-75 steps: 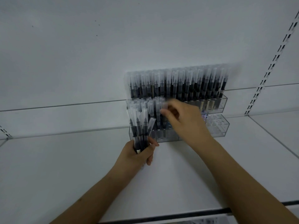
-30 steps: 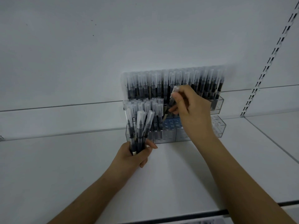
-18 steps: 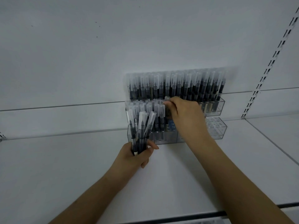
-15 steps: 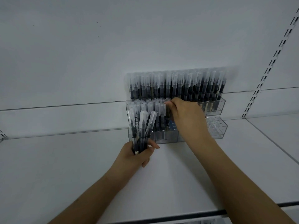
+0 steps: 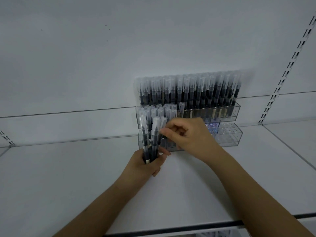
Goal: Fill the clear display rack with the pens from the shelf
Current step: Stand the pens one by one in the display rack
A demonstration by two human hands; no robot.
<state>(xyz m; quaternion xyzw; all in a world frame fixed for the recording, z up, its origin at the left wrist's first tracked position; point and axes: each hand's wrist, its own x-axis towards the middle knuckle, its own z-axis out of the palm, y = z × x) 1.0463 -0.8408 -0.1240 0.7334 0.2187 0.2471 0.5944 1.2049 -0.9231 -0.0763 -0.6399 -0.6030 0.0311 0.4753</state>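
Setting: retail shop, stationery section. Evidence: white display shelf [image 5: 196,182] with a dark front edge strip [image 5: 188,227] at 6 o'clock; white back panel [image 5: 102,57] filling the upper view; slotted metal upright [image 5: 289,65] at 2 o'clock, a second slotted upright [image 5: 6,136] at 9 o'clock, both of the adjustable shop-fitting type. Stock: clear tiered display rack [image 5: 227,134] at centre, against the back panel, holding many identical capped pens [image 5: 188,89] in upright rows, merchandised in bulk.
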